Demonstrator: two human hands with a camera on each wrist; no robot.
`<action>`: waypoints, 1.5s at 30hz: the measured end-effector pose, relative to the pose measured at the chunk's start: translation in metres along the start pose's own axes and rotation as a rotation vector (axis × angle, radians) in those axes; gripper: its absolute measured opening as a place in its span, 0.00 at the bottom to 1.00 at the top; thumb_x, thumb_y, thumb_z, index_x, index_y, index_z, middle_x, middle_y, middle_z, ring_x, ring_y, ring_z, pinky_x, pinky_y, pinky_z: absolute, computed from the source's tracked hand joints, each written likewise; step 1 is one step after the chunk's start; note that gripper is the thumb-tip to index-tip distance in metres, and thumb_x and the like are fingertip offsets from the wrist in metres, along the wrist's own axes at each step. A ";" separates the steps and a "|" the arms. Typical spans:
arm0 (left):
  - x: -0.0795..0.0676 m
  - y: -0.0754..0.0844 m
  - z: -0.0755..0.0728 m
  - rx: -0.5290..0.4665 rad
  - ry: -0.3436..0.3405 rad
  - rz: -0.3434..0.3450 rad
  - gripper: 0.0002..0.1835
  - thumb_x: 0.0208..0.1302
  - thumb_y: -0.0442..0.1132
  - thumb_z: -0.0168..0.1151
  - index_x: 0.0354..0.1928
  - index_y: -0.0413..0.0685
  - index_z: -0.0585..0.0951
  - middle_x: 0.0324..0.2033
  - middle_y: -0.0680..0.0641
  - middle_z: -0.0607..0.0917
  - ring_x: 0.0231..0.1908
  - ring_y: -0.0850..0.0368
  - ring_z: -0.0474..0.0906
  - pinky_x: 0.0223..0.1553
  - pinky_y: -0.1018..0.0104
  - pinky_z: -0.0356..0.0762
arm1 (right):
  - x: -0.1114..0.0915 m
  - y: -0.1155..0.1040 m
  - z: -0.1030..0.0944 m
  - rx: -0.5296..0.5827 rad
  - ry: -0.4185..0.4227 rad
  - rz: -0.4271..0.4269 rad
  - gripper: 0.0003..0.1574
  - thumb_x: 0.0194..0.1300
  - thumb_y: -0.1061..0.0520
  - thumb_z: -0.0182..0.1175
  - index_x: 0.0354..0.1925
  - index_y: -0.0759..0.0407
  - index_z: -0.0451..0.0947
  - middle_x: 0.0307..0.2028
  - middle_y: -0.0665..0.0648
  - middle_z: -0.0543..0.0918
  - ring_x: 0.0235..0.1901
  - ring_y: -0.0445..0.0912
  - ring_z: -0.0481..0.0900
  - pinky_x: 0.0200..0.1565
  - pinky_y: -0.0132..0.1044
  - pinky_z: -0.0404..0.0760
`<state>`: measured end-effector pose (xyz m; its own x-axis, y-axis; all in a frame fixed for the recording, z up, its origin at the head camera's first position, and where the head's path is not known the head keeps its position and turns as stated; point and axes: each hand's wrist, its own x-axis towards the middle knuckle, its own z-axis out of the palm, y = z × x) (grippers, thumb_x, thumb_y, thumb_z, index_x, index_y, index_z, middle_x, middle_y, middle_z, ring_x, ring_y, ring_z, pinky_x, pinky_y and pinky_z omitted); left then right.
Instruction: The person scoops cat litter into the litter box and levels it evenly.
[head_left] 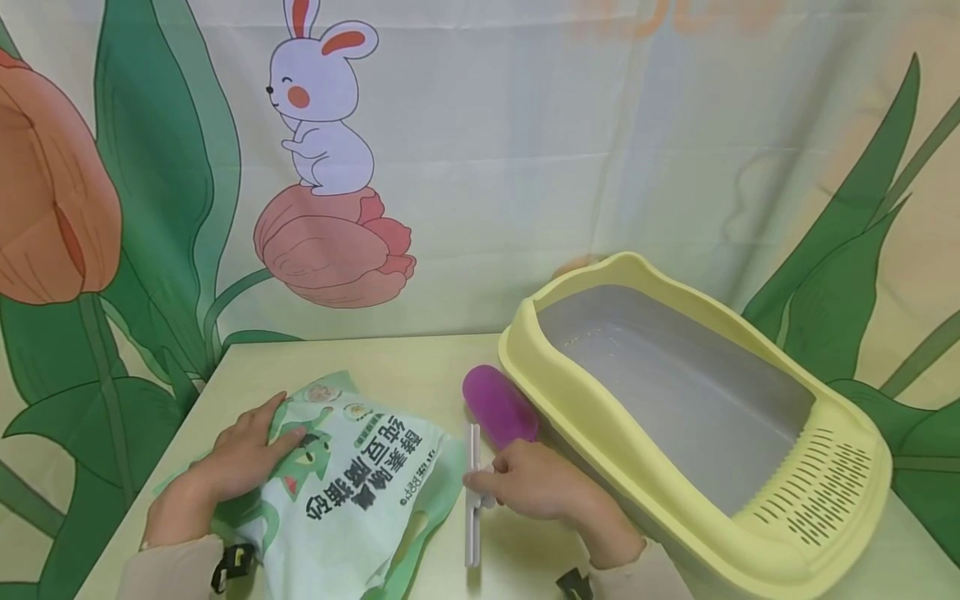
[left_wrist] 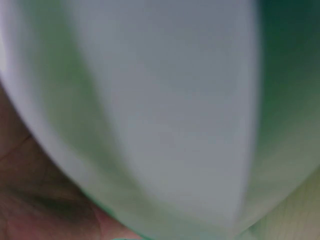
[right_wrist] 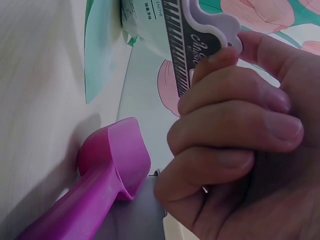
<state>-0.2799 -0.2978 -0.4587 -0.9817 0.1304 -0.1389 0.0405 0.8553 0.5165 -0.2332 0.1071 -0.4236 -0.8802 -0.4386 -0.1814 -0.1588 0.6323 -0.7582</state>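
A pale green and white bag of cat litter, printed with a green cat and dark characters, lies at the left of the table. My left hand rests on its left side with the fingers extended. In the left wrist view the blurred bag fills most of the picture, the palm beside it. Just right of the bag my right hand pinches a long, pale bag clip between thumb and index finger. Its striped, lettered face shows in the right wrist view; the other fingers curl below it.
A purple scoop lies beyond the right hand, beside the litter box. That big yellow-rimmed litter box with a grey inside stands on the right, its slotted step at the near end. A printed cloth hangs behind the table.
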 end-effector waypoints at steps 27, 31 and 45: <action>-0.004 0.008 -0.003 0.028 -0.002 -0.008 0.46 0.81 0.62 0.44 0.82 0.36 0.44 0.73 0.19 0.52 0.69 0.13 0.49 0.64 0.18 0.55 | 0.001 0.008 0.001 -0.137 -0.044 0.009 0.27 0.63 0.40 0.66 0.17 0.56 0.84 0.10 0.40 0.60 0.15 0.38 0.54 0.18 0.32 0.52; -0.004 0.007 -0.003 0.026 -0.004 -0.013 0.46 0.81 0.62 0.44 0.82 0.36 0.44 0.73 0.19 0.52 0.70 0.13 0.49 0.64 0.18 0.55 | 0.000 0.008 0.001 -0.155 -0.076 0.007 0.27 0.63 0.40 0.65 0.16 0.56 0.84 0.09 0.40 0.60 0.14 0.38 0.54 0.18 0.32 0.53; -0.005 0.008 -0.004 0.017 -0.012 -0.015 0.46 0.81 0.62 0.44 0.82 0.36 0.43 0.74 0.19 0.51 0.70 0.13 0.47 0.64 0.17 0.53 | -0.001 0.009 0.005 -0.217 -0.150 0.047 0.27 0.64 0.40 0.62 0.16 0.55 0.83 0.12 0.46 0.75 0.14 0.40 0.64 0.19 0.33 0.64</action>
<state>-0.2754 -0.2930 -0.4507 -0.9799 0.1232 -0.1570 0.0288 0.8658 0.4996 -0.2313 0.1101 -0.4337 -0.8154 -0.4848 -0.3163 -0.2254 0.7693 -0.5979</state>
